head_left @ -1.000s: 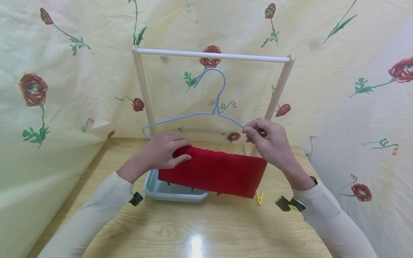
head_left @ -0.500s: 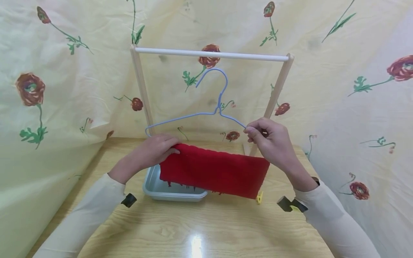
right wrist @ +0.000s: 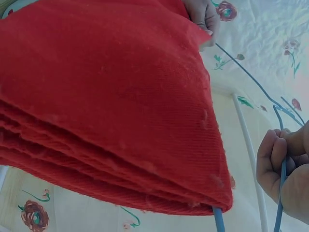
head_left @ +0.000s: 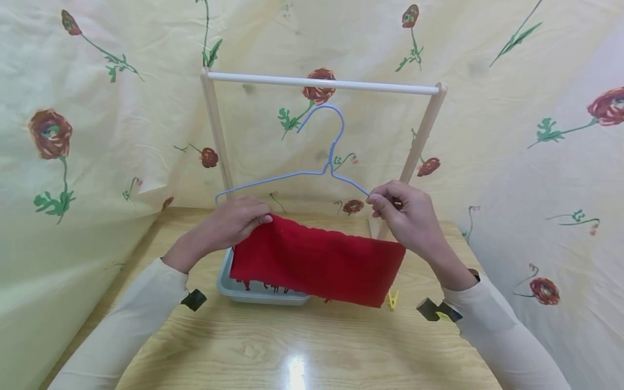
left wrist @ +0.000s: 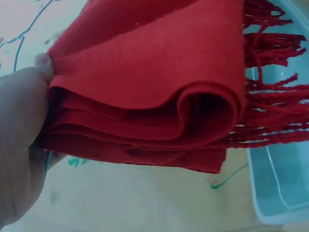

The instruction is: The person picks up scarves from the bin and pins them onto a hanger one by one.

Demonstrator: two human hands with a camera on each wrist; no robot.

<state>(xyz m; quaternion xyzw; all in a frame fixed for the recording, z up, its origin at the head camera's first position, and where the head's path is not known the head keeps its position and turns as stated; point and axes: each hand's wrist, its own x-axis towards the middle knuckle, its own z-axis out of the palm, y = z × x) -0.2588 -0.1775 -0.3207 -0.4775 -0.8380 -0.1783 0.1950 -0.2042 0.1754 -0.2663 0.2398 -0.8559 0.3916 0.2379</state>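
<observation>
Left hand pinches the red cloth, its long axis running rightward; right hand grips the blue hanger above.

Head view: bright and mostly crisp, with a small white glare at the near edge of the wood-grain surface and soft shadows beside the pale sleeves. The floral backdrop looks cooler toward the right. Both wrist views are softer and bluish; in the left one, shadow darkens a fold of the red scarf.
</observation>
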